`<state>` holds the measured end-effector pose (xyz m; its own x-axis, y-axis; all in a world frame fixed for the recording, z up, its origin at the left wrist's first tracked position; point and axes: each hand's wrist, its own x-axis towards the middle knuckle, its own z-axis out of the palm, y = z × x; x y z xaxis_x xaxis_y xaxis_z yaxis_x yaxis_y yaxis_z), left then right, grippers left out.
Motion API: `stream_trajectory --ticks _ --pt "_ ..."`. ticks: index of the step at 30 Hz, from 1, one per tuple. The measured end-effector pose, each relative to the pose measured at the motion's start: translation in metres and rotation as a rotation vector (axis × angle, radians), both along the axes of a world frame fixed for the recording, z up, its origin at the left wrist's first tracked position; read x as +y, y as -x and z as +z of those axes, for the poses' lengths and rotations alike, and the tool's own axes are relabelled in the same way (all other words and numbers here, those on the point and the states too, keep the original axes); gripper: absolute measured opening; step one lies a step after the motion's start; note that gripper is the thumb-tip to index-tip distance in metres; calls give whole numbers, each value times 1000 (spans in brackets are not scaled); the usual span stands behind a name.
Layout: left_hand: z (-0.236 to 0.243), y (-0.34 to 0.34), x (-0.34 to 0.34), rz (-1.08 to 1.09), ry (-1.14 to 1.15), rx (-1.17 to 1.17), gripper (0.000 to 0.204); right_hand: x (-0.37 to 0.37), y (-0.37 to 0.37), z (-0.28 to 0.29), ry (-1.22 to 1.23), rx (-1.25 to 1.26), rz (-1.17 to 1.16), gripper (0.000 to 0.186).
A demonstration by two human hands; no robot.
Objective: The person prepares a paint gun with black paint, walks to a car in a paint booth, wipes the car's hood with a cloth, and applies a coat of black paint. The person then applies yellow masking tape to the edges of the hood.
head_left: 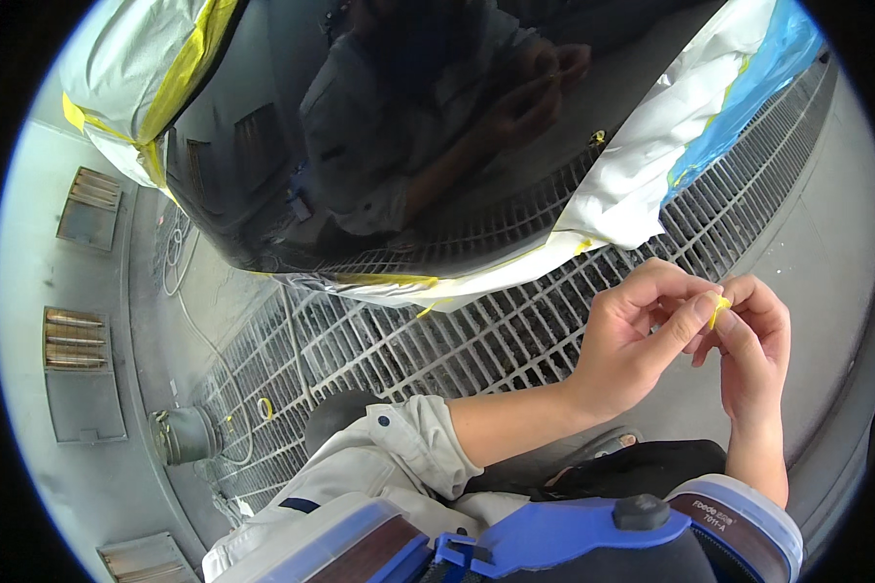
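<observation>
A small piece of yellow masking tape [718, 311] is pinched between the fingertips of my two hands, off to the right. My left hand [632, 335] is closed, thumb and index finger pressed on the tape from the left. From the other side my right hand [756, 340] grips it the same way, thumb against curled fingers. Part of the tape is hidden by the fingertips. Ahead of the hands, apart from them, curves a glossy black car body panel [262, 194], reflecting my arms. White masking film [612, 194] edged with yellow tape borders its right and lower sides.
Blue film [739, 107] lies over the far right. Below is a metal floor grating [437, 350]. At left are a metal bucket [185, 434], a yellow tape roll [265, 408], a hose [204, 335] and wall vents [76, 340]. A blue respirator [574, 534] fills the lower edge.
</observation>
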<state>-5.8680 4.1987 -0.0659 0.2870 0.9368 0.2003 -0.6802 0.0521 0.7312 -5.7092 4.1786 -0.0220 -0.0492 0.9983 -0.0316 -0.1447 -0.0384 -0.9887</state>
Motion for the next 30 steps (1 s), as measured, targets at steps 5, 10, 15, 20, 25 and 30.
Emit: stream_trajectory --ticks 5,10,15,20,25,30 --pt "-6 -1 2 -54 29 63 15 1 -9 -6 16 -35 -27 11" --pt "-15 -9 3 -93 101 93 13 0 -20 -19 14 -57 -20 13" --pt "-27 -17 2 12 70 197 12 -3 -34 -42 68 -79 -44 18" --pt "-38 -23 1 124 41 357 15 -1 -38 -65 87 -96 -47 45" --pt "-47 -23 3 194 -121 495 14 2 -41 -77 59 -131 -5 69" --pt "-51 -29 5 181 17 408 12 7 -44 -86 -8 -34 37 64"
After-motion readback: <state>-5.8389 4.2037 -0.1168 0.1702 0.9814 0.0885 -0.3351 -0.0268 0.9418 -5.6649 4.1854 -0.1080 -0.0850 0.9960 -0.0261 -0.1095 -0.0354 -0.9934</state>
